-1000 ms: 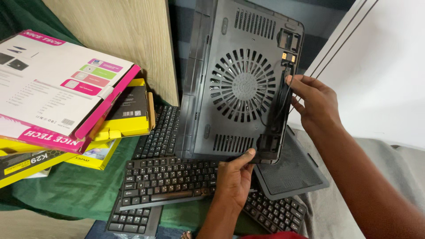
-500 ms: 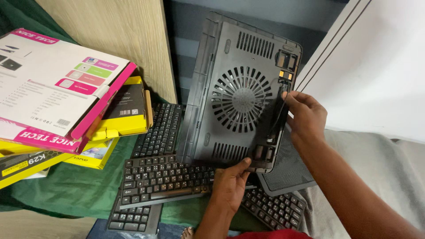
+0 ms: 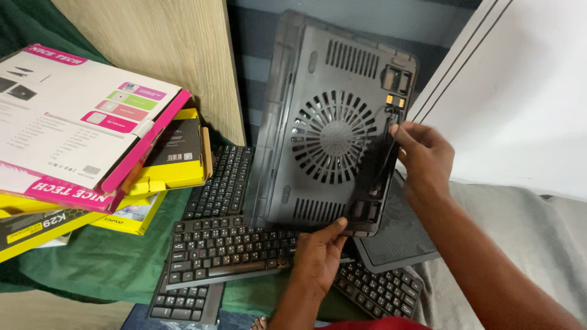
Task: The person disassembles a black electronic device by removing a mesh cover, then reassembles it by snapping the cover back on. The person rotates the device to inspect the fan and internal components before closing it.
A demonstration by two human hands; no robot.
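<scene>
Change since earlier frame: cooling pad (image 3: 333,128) now stands more upright, its underside toward the viewer; the right hand (image 3: 425,160) has shifted slightly inward along the pad's right edge.
Left hand: left hand (image 3: 318,256) grips the pad's bottom edge, thumb on the near face, fingers hidden behind.
Right hand: closed on the right edge of the pad, fingertips beside a thin black cable (image 3: 385,153) that runs down that face.
Pad position: held tilted above the black keyboards (image 3: 235,250), against a wooden panel (image 3: 165,55) and a striped wall.
Obstructions: a second dark mesh pad (image 3: 397,238) lies directly beneath; a further keyboard (image 3: 379,290) protrudes below it.
Left side: a stack of boxes, a pink-and-white box (image 3: 67,128) on yellow boxes (image 3: 177,165), sits near the pad's left edge.
Open room: grey cloth (image 3: 526,232) at right is bare; green cloth (image 3: 110,263) shows between boxes and keyboards.
Materials: pad is matte black plastic with a round fan grille and slotted vents.
</scene>
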